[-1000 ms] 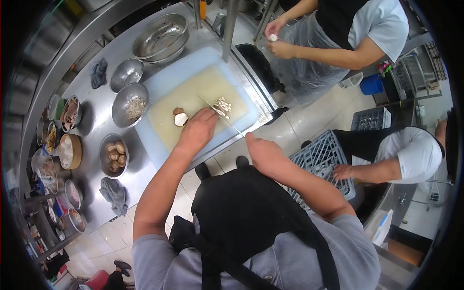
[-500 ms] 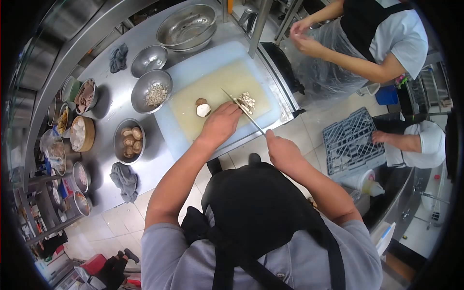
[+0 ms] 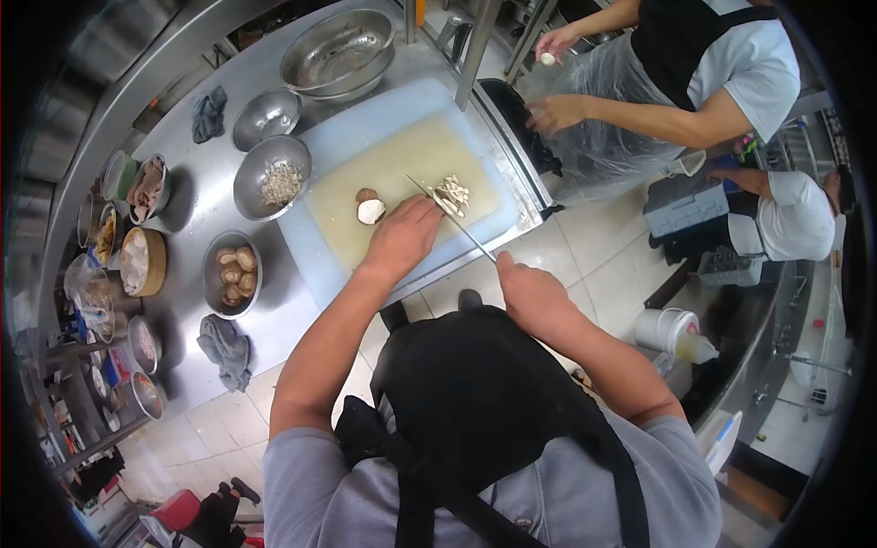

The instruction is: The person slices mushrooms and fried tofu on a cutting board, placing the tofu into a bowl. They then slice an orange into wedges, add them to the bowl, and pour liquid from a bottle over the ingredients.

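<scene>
My right hand [image 3: 530, 290] is wrapped round the handle of a long knife [image 3: 470, 238]. The blade slants across a yellowish cutting board [image 3: 343, 239]. Bent fingers of my left hand [image 3: 404, 236] press down right beside the blade, on a mushroom that they mostly hide. Just past the blade lies a small heap of sliced mushroom [image 3: 454, 194]. Two mushroom pieces, one white cut face [image 3: 370, 212] and one brown cap [image 3: 365, 194], lie left of my left hand. A steel bowl of whole brown mushrooms [image 3: 232, 274] stands further left.
Chopped white bits fill a steel bowl [image 3: 273, 177] by the board. Beyond it are more bowls [image 3: 337, 53], a bamboo steamer [image 3: 157, 261] and a grey cloth [image 3: 224, 352]. One co-worker [image 3: 676, 123] stands across the corner; another carries a grey crate [image 3: 687, 212].
My hands stay at the board with the knife still beside the left fingers. The near co-worker's hands have separated, one holding something small and white. The other co-worker's crate has moved up and away.
</scene>
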Demonstrator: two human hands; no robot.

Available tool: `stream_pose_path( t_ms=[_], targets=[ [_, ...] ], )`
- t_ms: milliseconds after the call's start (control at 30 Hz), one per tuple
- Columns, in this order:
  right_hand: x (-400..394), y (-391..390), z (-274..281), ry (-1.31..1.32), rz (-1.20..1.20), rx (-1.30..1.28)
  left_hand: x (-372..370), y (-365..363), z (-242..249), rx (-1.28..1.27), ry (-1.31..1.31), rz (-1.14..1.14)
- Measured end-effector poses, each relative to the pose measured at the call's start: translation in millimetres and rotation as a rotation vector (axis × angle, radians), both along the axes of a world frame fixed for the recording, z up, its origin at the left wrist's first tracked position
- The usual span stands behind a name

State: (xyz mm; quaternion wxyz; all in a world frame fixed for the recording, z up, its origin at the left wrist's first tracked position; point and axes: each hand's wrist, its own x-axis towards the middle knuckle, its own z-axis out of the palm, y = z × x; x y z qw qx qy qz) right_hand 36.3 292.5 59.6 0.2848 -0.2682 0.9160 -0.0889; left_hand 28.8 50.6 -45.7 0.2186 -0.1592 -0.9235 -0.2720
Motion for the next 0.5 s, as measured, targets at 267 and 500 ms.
stream_pose_path(
  t_ms=[267, 500],
  targets=[
    [-3.4, -2.8, -0.3, 0.056, 0.02, -0.049, 0.4, 0.8, 1.8, -0.011, -0.014, 0.019],
    [-7.6, -0.7, -10.6, 0.081, 0.053, -0.094, -0.6, 1.9, 1.2, 0.019, 0.041, 0.022]
  ],
)
